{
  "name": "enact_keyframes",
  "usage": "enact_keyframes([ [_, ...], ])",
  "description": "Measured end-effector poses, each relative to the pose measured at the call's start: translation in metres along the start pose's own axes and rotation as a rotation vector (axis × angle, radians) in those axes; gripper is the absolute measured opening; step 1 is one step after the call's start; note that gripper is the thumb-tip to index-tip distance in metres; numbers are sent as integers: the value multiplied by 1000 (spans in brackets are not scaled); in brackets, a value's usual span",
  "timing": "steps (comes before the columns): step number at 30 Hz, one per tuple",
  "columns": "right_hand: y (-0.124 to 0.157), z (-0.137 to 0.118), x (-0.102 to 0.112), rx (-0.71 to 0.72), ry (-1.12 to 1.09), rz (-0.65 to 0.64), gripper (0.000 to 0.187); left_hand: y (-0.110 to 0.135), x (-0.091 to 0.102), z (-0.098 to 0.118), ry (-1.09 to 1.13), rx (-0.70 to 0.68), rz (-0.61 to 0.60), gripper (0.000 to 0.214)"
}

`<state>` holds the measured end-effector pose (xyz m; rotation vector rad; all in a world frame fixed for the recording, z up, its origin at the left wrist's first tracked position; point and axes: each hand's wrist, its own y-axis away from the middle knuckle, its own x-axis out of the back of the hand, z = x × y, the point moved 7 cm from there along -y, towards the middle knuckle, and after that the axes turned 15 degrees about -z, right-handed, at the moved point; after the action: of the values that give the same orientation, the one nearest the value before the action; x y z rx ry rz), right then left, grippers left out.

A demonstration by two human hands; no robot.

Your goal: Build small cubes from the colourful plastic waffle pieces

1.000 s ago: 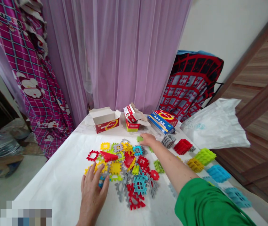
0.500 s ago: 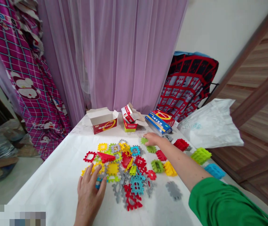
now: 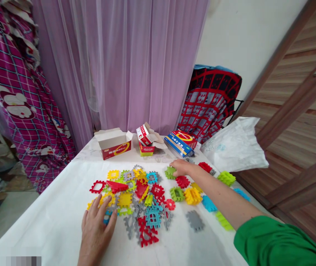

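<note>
My left hand lies at the left edge of a loose pile of interlocking plastic building pieces, fingers spread and holding nothing. Under and beside its fingertips are yellow pieces and a blue piece. Beyond it lies a yellow square piece. My right hand reaches to the far side of the pile, its fingers closed on a light green building piece; the hand partly hides the grip. Just below that hand sits a red piece, with a green stack and a yellow stack nearer me.
An open red carton, a small red box and a blue box stand along the back. A white plastic bag rests at the right edge. A grey piece lies apart at front right.
The view has turned slightly right. My right hand has drawn the far green piece back toward the other green piece; now only one shows beside the hand. My left hand stays over the pile's edge.
</note>
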<state>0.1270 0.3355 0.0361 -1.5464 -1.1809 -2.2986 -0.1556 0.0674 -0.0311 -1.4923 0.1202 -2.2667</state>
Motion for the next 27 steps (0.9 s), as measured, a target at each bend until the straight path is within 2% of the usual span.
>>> enact_keyframes([
  [9, -1, -10, -10, 20, 22, -27, 47, -1, 1, -2, 9, -12, -4, 43],
  [19, 1, -17, -10, 15, 27, -63, 68, -1, 1, -2, 10, -9, -7, 44],
  [27, -2, -22, -10, -9, 3, -47, 72, 0, 2, -2, 51, 20, -22, 41],
])
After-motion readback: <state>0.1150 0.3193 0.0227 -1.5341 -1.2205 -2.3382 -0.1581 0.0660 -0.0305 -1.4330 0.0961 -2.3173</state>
